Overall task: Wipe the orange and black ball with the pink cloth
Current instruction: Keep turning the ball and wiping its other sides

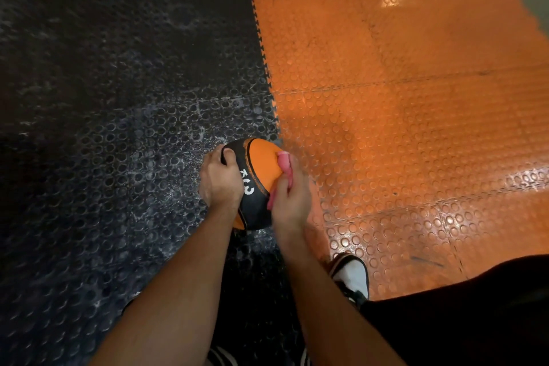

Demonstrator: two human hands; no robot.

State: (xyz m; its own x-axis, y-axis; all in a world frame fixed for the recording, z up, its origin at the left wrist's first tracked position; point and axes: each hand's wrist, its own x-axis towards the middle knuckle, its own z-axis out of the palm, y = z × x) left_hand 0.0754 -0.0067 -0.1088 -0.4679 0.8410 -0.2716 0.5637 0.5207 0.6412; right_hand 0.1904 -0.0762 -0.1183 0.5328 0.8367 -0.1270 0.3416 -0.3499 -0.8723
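The floor is laid in studded rubber tiles. On the left lies the black mat (104,83), dull and streaked with pale scuffs; it meets the orange mat (416,98) on the right along a toothed, interlocking seam that runs from the top down toward the middle. The orange tiles are glossy and throw back spots of light near the top and at the right edge. A grey strip of other flooring shows in the top right corner, too little of it to tell more.

The left hand (221,179) grips the black side of the ball (261,166), thumb curled over its top. The ball sits low in the middle, over the black mat right at the seam; whether it rests on the floor or is held just above it cannot be told. White lettering on its black band is partly covered and unclear. The right hand (289,200) is clenched around the pink cloth (283,165), pressing it on the ball's orange panel; its fingers are blurred.

A white and black shoe (352,275) stands on the orange mat, partly hidden by a dark trouser leg (475,315) cut off at the lower right.
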